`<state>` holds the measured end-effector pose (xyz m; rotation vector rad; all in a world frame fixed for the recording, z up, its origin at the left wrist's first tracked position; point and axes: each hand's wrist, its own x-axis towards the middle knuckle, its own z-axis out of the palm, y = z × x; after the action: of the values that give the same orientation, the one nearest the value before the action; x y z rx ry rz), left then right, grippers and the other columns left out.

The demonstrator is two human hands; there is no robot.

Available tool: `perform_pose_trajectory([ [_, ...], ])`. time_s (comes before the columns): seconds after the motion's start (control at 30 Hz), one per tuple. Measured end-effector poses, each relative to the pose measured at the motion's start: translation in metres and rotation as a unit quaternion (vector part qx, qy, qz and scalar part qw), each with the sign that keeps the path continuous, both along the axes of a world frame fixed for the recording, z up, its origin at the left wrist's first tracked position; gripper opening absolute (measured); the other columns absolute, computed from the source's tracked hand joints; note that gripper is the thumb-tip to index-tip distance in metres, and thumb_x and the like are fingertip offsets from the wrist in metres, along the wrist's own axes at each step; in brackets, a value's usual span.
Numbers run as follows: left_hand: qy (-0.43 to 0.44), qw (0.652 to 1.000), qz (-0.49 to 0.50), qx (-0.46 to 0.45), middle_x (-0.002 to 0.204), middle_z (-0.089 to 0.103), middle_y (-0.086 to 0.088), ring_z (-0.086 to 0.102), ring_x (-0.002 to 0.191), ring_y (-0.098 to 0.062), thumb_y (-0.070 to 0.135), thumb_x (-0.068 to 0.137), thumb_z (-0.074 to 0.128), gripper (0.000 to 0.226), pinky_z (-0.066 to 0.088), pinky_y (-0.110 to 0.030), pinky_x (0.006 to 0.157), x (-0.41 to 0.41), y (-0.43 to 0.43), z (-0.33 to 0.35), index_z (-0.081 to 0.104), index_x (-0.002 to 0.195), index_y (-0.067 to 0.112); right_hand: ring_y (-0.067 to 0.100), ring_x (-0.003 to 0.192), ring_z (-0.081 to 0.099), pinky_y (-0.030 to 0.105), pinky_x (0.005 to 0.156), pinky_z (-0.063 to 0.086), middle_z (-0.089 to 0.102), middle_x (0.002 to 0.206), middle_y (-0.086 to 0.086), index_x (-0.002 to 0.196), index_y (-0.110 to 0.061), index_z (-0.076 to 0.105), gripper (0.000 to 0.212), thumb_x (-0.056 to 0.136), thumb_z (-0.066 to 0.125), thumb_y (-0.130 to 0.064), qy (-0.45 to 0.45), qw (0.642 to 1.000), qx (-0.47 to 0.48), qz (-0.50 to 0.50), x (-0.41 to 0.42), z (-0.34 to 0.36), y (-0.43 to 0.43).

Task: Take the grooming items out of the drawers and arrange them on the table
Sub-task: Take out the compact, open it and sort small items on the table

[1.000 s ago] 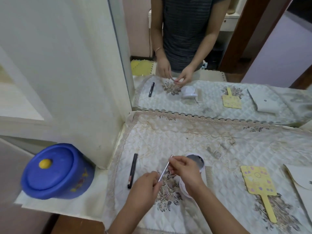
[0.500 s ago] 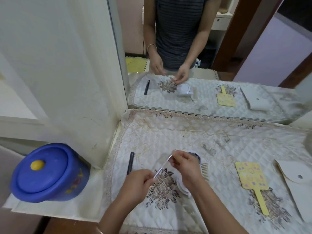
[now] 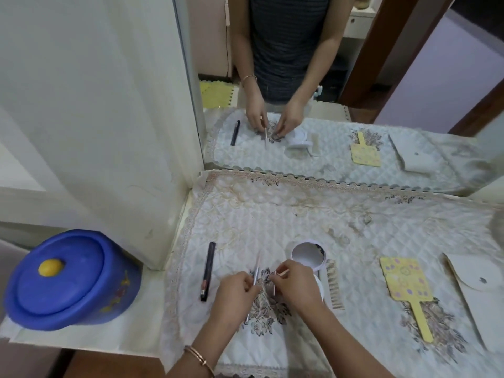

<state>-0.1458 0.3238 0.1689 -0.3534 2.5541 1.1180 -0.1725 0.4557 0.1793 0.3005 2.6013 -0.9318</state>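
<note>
Low in the middle of the frame, both hands worked close together over the floral patch of the quilted cloth that covered the surface. The left hand, with a bracelet at its wrist, had its fingers curled round a thin pale stick, which slanted up and slightly right out of the grip. The right hand, just to the right of it, pinched a short thin piece between its fingers; the piece was too small to identify.

Left of the hands a black pencil lay almost upright in the frame on the cloth. Above the right hand sat a round white case, open side up, with a pale comb lying lengthwise just to its right. Further right lay a yellow paddle-shaped item, its handle pointing toward the bottom edge, and at the right edge a white pouch with a snap flap.

At lower left a blue lidded tub with a yellow knob stood beside the surface. Across the top right, a wall mirror reflected the hands and the laid-out items.
</note>
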Motion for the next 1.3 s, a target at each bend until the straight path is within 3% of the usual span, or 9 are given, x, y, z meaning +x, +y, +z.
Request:
perform_pose_trajectory([
  [0.2,-0.005,1.0,-0.003,0.003,0.077,0.056,0.004,0.061,0.078,-0.014,0.031,0.087,0.06,0.025,0.049,-0.026,0.074,0.005,0.004,0.004,0.063,0.099,0.009,0.024,0.079,0.065,0.029,0.058,0.046,0.072,0.087,0.014,0.104,-0.004,0.059,0.027,0.085,0.057,-0.023,-0.001,0.999,0.041,0.03,0.002,-0.003,-0.002],
  [0.37,0.057,0.996,0.056,-0.029,0.09,0.057,0.004,0.054,0.069,-0.006,0.012,0.091,0.052,0.022,0.043,-0.004,0.061,0.005,-0.035,0.006,0.059,0.112,0.01,0.015,0.054,0.052,0.026,0.053,0.04,0.063,0.066,0.005,0.103,-0.009,0.062,0.02,0.088,0.054,-0.019,0.042,0.999,-0.008,0.023,0.001,0.001,0.003],
  [0.5,0.052,0.99,0.047,-0.125,0.116,0.05,-0.015,0.054,0.098,-0.031,0.014,0.089,0.053,0.03,0.044,-0.035,0.086,-0.007,-0.06,0.0,0.05,0.117,0.005,0.016,0.055,0.053,0.028,0.054,0.04,0.061,0.062,0.0,0.096,-0.011,0.064,0.015,0.087,0.054,-0.018,0.044,0.998,-0.018,0.036,0.001,0.005,0.002],
  [0.67,0.014,0.986,0.006,-0.165,0.114,0.052,-0.013,0.057,0.099,-0.027,0.02,0.092,0.05,0.027,0.046,-0.032,0.078,-0.009,-0.059,-0.001,0.044,0.113,0.005,0.004,0.053,0.052,0.022,0.052,0.039,0.053,0.056,-0.014,0.08,-0.024,0.058,0.008,0.087,0.056,-0.021,0.044,0.996,-0.039,0.061,0.003,0.01,-0.005],
  [0.83,0.068,0.997,0.031,-0.025,0.1,0.057,0.002,0.055,0.079,-0.007,0.016,0.089,0.056,0.022,0.041,-0.013,0.065,0.0,-0.053,0.018,0.054,0.111,0.016,0.0,0.061,0.058,0.01,0.061,0.044,0.063,0.068,-0.004,0.092,-0.022,0.062,0.009,0.083,0.065,-0.025,0.019,0.978,-0.209,-0.006,0.002,0.019,-0.023],
  [0.9,0.076,0.997,0.021,0.022,0.096,0.06,0.006,0.054,0.073,0.002,0.018,0.087,0.061,0.023,0.042,-0.007,0.059,0.005,-0.049,0.028,0.057,0.109,0.023,0.011,0.077,0.066,0.022,0.074,0.052,0.068,0.079,0.001,0.102,-0.016,0.061,0.023,0.082,0.067,-0.024,-0.027,0.95,-0.305,-0.056,-0.001,0.022,-0.031],
  [1.0,0.054,0.995,0.023,0.084,0.094,0.062,0.005,0.055,0.071,-0.001,0.018,0.084,0.065,0.023,0.044,-0.003,0.059,0.012,-0.045,0.035,0.059,0.102,0.03,0.009,0.067,0.068,0.021,0.066,0.055,0.069,0.077,0.005,0.099,-0.005,0.063,0.02,0.082,0.067,-0.014,-0.059,0.913,-0.389,-0.107,-0.006,0.03,-0.038],
  [1.13,0.019,0.988,0.053,0.144,0.079,0.061,0.01,0.057,0.071,-0.001,0.018,0.08,0.07,0.02,0.044,-0.002,0.059,0.017,-0.05,0.036,0.059,0.085,0.034,0.003,0.051,0.065,0.014,0.052,0.052,0.067,0.069,0.006,0.094,0.002,0.063,0.015,0.083,0.065,-0.007,-0.078,0.902,-0.409,-0.116,-0.009,0.032,-0.044],
  [1.3,-0.028,0.986,0.096,0.132,0.075,0.06,0.004,0.056,0.067,-0.006,0.011,0.08,0.069,0.017,0.042,-0.002,0.056,0.034,-0.074,0.022,0.061,0.077,0.026,0.019,0.063,0.062,0.018,0.056,0.056,0.067,0.076,0.012,0.087,-0.001,0.064,0.01,0.082,0.065,-0.01,-0.004,0.886,-0.412,-0.213,-0.043,0.044,-0.019],
])
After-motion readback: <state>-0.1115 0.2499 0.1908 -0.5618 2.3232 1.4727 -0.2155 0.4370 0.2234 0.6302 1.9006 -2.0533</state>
